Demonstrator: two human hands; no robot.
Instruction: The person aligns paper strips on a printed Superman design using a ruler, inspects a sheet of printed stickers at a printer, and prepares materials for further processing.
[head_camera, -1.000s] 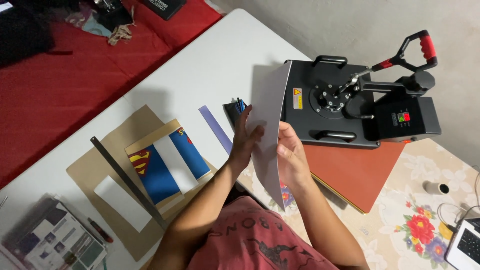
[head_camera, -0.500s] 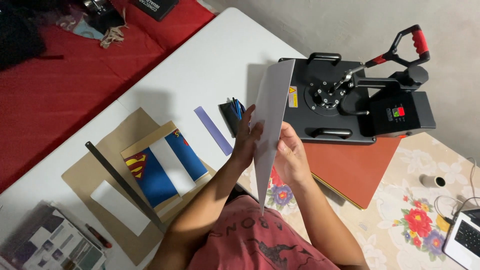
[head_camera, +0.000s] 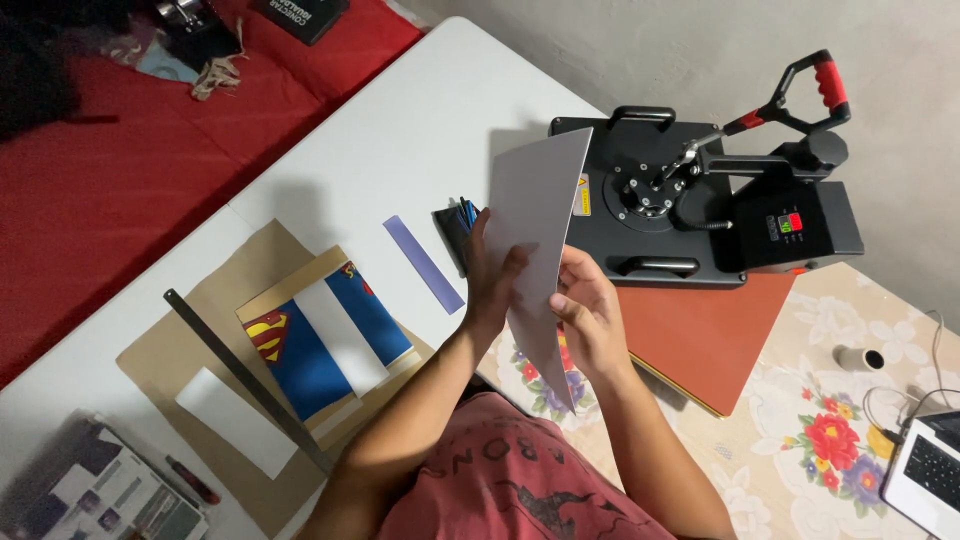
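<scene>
Between both hands, grey sheet (head_camera: 535, 230) upright, edge-on.

Both forearms raised, bent in from below. Left hand (head_camera: 492, 275) and right hand (head_camera: 590, 315) close together, fingers curled in a pinch, thumbs forward.

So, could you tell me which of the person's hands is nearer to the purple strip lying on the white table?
Left. The left hand grips the grey sheet just right of the purple strip; the right hand holds the sheet's far side, farther from it.
</scene>
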